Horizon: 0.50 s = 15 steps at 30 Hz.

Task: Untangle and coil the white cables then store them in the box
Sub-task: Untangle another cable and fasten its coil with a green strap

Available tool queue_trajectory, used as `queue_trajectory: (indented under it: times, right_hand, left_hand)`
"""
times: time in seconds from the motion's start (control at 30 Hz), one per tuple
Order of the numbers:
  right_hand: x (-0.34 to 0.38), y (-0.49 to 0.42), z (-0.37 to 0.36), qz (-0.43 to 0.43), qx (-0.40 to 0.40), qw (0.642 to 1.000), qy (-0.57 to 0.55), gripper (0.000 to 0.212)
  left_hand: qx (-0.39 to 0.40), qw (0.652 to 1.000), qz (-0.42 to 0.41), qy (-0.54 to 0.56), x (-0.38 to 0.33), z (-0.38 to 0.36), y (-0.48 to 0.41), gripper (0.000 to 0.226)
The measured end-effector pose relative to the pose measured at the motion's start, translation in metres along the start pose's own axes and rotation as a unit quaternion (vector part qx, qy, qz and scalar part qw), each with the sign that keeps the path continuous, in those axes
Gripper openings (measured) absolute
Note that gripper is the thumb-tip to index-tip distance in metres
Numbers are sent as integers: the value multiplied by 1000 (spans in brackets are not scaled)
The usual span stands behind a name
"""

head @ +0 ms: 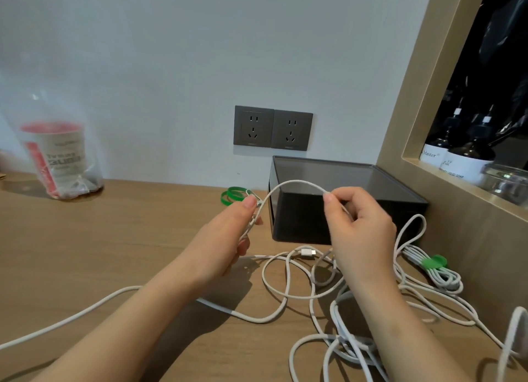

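The black rectangular plastic box (303, 218) sits right of centre, lid on, so its inside is hidden. At far left a clear plastic bag (61, 164) holds a red-rimmed paper cup. In front of the box, the left hand (231, 238) grips gathered white braided cable (297, 181) and the right hand (360, 233) pinches its arc. The rest lies tangled on the wooden tabletop (114, 253) at lower right, beside a green-tied coil (428, 268).

White cables (307, 252) tangled loose in front of black box (300, 218), one coiled bundle (440, 278) at rt.
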State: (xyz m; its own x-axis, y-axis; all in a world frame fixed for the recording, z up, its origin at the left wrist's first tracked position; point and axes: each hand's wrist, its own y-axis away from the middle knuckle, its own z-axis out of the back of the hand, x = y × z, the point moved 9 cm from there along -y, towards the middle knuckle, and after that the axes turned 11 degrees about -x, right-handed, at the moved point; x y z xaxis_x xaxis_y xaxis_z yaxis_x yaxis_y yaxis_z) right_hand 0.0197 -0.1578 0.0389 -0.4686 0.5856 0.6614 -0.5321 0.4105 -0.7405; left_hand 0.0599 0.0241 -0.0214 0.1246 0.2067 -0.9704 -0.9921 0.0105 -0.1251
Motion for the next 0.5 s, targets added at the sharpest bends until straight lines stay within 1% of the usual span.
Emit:
queue_trajectory:
  times: [0.07, 0.13, 0.2, 0.27, 0.37, 0.43, 0.5]
  right_hand:
    - [13, 7, -7, 68, 16, 998, 2, 10]
    - [22, 15, -17, 119, 46, 992, 0, 8]
    - [27, 24, -28, 154, 87, 984, 5, 19]
    - [29, 31, -39, 174, 135, 975, 12, 25]
    - [33, 41, -50, 198, 191, 961, 8, 26]
    - [36, 48, -56, 212, 220, 952, 0, 25]
    - [40, 55, -60, 227, 241, 943, 1, 24]
  left_hand:
    - [-27, 999, -31, -29, -3, 2, 1, 65]
    - [-59, 997, -37, -22, -2, 6, 0, 63]
    - [-82, 997, -13, 5, 1, 9, -2, 68]
    - [-92, 993, 35, 62, 5, 11, -3, 74]
    - [-89, 978, 106, 155, 14, 11, -6, 70]
    - [-83, 972, 120, 185, 16, 11, -6, 66]
    - [-64, 970, 120, 200, 16, 9, -6, 68]
